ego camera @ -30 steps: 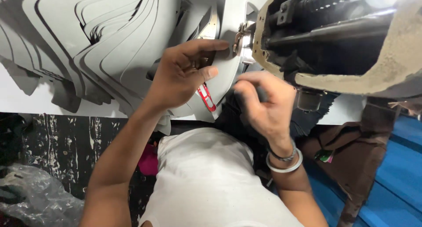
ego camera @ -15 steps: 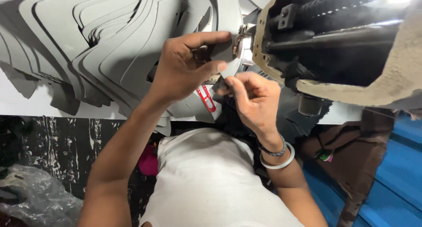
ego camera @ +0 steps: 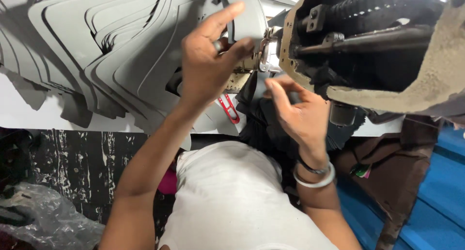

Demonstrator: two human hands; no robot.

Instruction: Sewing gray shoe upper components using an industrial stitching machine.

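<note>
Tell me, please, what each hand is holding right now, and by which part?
The left hand pinches a grey cut piece at its lower edge, beside the sewing machine. The right hand hangs just below with fingers curled; whether it holds anything cannot be told.

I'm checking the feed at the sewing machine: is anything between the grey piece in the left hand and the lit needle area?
Nothing visible blocks it. The left hand pinches the grey piece right beside the lit needle area. The right hand is lower, below that spot, and the red snips lie on the table beneath.
</note>
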